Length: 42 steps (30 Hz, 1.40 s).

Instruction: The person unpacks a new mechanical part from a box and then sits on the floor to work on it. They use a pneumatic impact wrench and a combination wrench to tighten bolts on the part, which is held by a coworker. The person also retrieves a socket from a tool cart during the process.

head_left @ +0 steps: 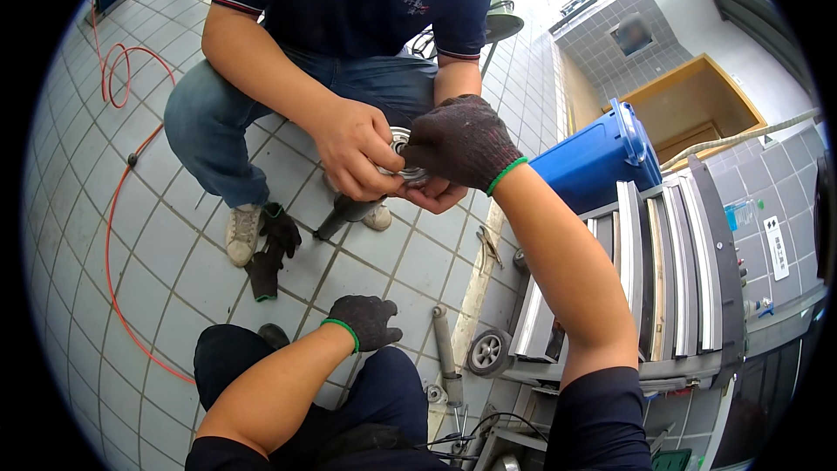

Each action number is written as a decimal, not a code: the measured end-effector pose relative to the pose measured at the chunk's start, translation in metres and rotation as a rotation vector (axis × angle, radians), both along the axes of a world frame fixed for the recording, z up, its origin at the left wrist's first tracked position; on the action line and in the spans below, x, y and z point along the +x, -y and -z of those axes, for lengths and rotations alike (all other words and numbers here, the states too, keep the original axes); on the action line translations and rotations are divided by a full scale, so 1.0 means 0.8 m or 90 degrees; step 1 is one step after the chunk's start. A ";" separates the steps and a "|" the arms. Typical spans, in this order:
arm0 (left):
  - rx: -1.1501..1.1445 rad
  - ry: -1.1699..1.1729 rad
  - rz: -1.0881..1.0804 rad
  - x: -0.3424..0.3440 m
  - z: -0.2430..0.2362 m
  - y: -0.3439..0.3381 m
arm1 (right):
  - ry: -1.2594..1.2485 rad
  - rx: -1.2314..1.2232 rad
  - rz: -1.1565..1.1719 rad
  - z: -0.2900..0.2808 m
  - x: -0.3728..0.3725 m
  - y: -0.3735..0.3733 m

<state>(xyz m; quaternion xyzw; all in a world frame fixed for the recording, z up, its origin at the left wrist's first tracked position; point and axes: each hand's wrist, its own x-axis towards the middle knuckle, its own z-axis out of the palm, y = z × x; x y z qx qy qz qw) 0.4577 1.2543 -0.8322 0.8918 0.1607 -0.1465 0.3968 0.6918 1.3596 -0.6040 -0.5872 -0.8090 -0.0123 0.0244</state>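
Right gloved hand (465, 141) up at round metal part (398, 139) — fingers bent over its edge, though can't tell whether they clamp it. Part sits between co-worker's bare hands (354, 141), just above dark cylinder (347, 212). Left gloved hand (364, 323) low, near knee (390, 377) — fingers half curled, nothing seen in it. Loose dark gloves (278, 234) on tiled floor (157, 249), beside co-worker's shoe (242, 234).

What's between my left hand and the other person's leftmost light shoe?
In the head view, dark gloves with green cuffs lie on floor tiles between your left hand and that light shoe.
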 end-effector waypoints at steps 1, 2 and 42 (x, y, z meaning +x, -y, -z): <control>-0.001 0.001 0.000 0.000 -0.001 -0.001 | -0.012 0.006 0.000 0.001 0.000 -0.001; -0.002 0.002 0.000 0.000 -0.002 -0.001 | -0.024 0.008 -0.001 0.001 0.001 -0.002; -0.014 0.032 -0.005 0.012 0.001 0.026 | 0.164 -0.113 0.142 -0.010 0.010 -0.018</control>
